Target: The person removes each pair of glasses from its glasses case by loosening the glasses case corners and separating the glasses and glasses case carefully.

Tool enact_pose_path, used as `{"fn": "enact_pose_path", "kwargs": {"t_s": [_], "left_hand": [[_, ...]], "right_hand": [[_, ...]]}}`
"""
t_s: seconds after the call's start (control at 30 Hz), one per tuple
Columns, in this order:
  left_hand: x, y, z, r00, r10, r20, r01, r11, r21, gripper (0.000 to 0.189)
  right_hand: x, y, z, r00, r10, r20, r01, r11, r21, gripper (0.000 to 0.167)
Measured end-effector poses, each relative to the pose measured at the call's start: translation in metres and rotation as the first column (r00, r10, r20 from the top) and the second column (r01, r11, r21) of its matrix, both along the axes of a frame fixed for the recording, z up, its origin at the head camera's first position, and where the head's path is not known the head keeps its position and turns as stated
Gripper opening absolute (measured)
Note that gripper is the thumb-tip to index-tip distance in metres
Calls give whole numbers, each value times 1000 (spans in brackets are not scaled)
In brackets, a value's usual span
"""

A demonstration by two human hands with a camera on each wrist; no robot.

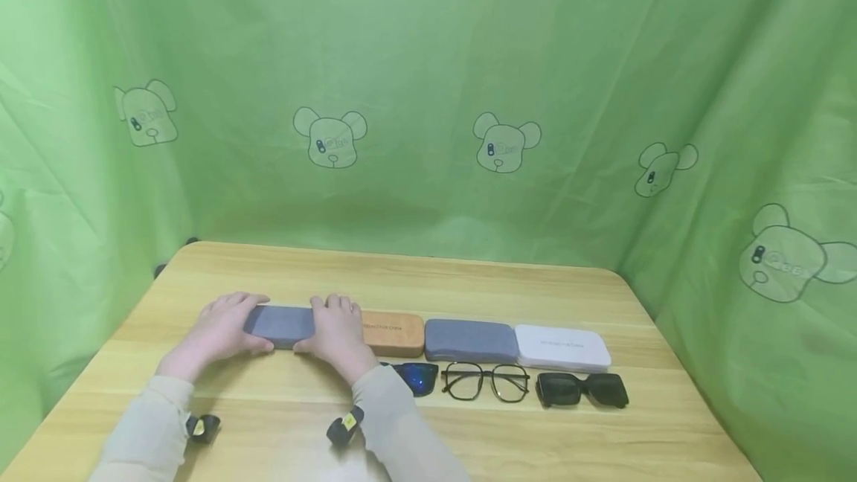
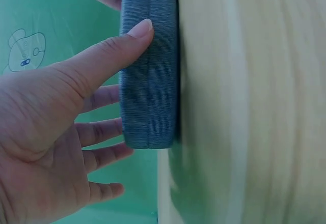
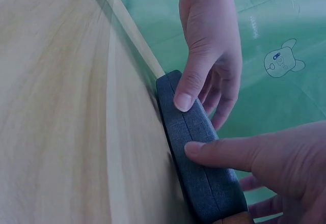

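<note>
A blue-grey glasses case (image 1: 284, 324) lies closed on the table at the left end of a row of cases. My left hand (image 1: 224, 329) grips its left end, thumb on the near side and fingers behind. In the left wrist view the thumb presses near the case's (image 2: 148, 96) seam. My right hand (image 1: 338, 333) holds the same case toward its right end, with the thumb on the front face in the right wrist view. An orange-brown glasses case (image 1: 395, 333) adjoins it on the right, partly hidden by the right hand.
Further right stand a second blue-grey case (image 1: 471, 341) and a white case (image 1: 564, 346). In front lie blue-lensed sunglasses (image 1: 419, 378), partly behind the right arm, clear black-framed glasses (image 1: 485, 382) and dark sunglasses (image 1: 582, 390). A green curtain (image 1: 415, 207) surrounds the wooden table (image 1: 535, 437).
</note>
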State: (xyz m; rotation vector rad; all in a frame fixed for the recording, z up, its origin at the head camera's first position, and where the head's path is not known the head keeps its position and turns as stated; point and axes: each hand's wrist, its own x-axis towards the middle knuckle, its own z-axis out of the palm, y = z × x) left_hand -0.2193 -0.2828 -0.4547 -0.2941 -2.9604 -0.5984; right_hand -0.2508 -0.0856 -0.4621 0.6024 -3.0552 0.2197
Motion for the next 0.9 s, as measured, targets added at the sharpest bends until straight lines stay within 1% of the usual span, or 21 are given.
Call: {"fn": "enact_pose_path", "kwargs": {"t_s": [0.13,0.27,0.43,0.57,0.7,0.8,0.9], "left_hand": [[2,-1,7,1000,-12,-6,12,1000,7,89],[7,-7,13,1000,2,-17,-2,1000,10,92],[16,-14,15,999,33,3,-33,995,91,98],[22,-19,13,997,62,35,-66,987,147,103],[26,-21,9,995,88,40,-94,978,189,106],[27,-23,3,993,112,38,-117,969,218,107],[26,-25,-5,991,118,57,-129,955,266,108]], "right_hand": [[0,0,0,999,33,4,-33,999,-34,94],[1,0,3,997,74,4,-74,995,-63,94],[2,-1,6,993,111,-28,-113,989,-91,90],[3,-5,7,986,146,-78,-152,986,-74,86],[7,-10,6,973,187,-135,-194,980,-40,81],[11,-14,6,962,219,-162,-224,975,-14,76],[13,-17,5,953,238,-186,-240,971,14,72]]}}
